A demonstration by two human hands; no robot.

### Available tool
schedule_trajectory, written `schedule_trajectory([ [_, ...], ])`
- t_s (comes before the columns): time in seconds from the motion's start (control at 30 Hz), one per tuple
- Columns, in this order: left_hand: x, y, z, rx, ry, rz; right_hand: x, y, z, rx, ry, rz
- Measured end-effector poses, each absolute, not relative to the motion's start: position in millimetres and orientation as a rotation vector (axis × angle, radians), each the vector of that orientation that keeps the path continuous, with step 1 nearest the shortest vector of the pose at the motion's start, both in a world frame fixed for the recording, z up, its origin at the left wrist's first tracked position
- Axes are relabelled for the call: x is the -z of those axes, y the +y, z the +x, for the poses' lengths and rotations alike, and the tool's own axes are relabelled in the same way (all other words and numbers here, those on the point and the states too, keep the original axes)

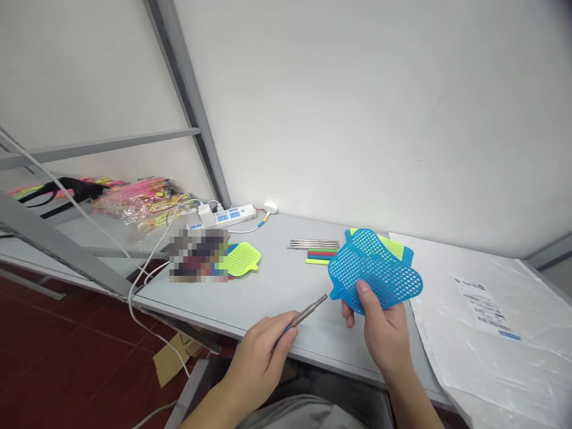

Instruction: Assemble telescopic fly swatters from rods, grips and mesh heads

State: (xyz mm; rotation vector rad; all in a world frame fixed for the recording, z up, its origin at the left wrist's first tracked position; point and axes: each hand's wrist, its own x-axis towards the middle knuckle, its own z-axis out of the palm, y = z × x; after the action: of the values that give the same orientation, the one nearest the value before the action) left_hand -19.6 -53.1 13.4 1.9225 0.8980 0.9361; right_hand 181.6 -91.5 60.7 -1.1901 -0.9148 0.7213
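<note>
At lower centre of frame, a steel rod (308,312) is being gripped in the closed left hand (261,366), while a blue mesh fly-swatter head (379,274) is being pinched by the partly closed right hand (384,333), its stub kept exposed toward the rod tip.

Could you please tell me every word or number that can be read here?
Nothing can be quoted. The printed label on the plastic bag carries text and a barcode, too small to read. The white power strip shows no readable marking. A pixelated patch hides whatever is beneath.
</note>
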Motion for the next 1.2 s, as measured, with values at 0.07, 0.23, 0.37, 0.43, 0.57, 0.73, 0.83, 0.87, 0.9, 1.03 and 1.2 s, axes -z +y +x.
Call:
schedule_trajectory([
  [0.07, -15.8, -51.8, -21.1, -0.968, 0.881, 2.043, -60.1, -92.7, 179.7, -0.759, -0.987, -1.190],
  [0.23, -15.4, -49.1, -23.3, -0.930, 0.828, 2.383, -51.2, -92.6, 172.0, -0.767, -0.928, -1.092],
  [0.37, -9.1, -46.1, -24.3, -0.856, 0.812, 2.489, -43.0, -90.8, 167.4, -0.765, -0.815, -1.028],
  [0.43, -4.8, -41.3, -23.4, -0.851, 0.807, 2.517, -39.1, -88.4, 165.3, -0.762, -0.837, -1.034],
  [0.57, 4.2, -21.0, -18.3, -0.838, 0.782, 2.608, -26.9, -79.5, 165.5, -0.690, -0.785, -1.055],
  [0.73, 12.6, 9.3, -12.0, -0.767, 0.788, 2.783, 1.1, -68.2, 174.7, -0.578, -0.486, -1.037],
  [0.83, 15.3, 18.9, -10.9, -0.678, 0.803, 2.820, 14.5, -67.9, 176.8, -0.564, -0.440, -1.099],
  [0.87, 15.7, 20.5, -10.7, -0.645, 0.803, 2.825, 16.9, -68.5, 176.3, -0.562, -0.447, -1.129],
  [0.9, 15.9, 21.6, -10.4, -0.619, 0.804, 2.827, 18.2, -69.3, 175.5, -0.558, -0.457, -1.157],
  [1.03, 15.3, 22.8, -9.7, -0.603, 0.808, 2.814, 16.6, -69.8, 171.2, -0.556, -0.468, -1.187],
  [1.2, 14.9, 22.3, -11.1, -0.587, 0.763, 2.844, 15.8, -68.9, 167.9, -0.567, -0.501, -1.114],
])
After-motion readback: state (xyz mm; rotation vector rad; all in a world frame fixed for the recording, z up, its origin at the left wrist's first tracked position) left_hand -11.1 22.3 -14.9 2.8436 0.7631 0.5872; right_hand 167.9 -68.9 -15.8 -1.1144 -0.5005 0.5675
